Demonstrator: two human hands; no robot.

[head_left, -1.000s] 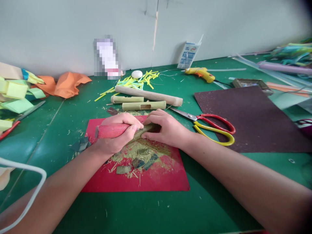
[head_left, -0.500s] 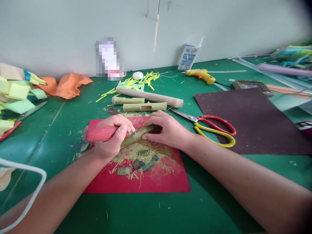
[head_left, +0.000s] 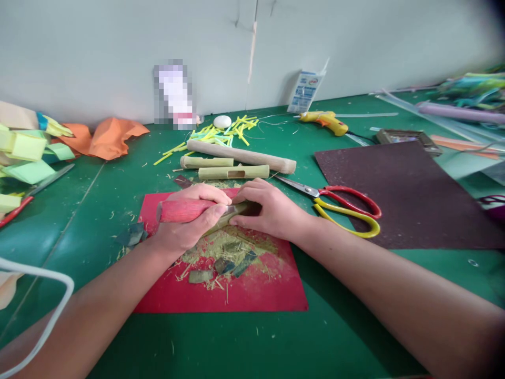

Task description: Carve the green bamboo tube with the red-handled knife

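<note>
Left hand point(head_left: 187, 221) grips red handle point(head_left: 183, 211), blade on bamboo point(head_left: 219, 225); right hand point(head_left: 272, 208) clasps it, apparently for steadiness.

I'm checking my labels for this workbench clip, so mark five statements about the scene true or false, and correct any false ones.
1. The left hand grips the red-handled tool. True.
2. The scissors lie to the left of the red mat. False: the scissors lie to its right, handles partly over the dark sheet.
3. The right hand holds the bamboo tube being worked on. True.
4. The white egg-shaped object sits on the red mat. False: the white egg-shaped object is by the yellow and green strips, near the wall.
5. The glue gun is yellow. True.
</note>
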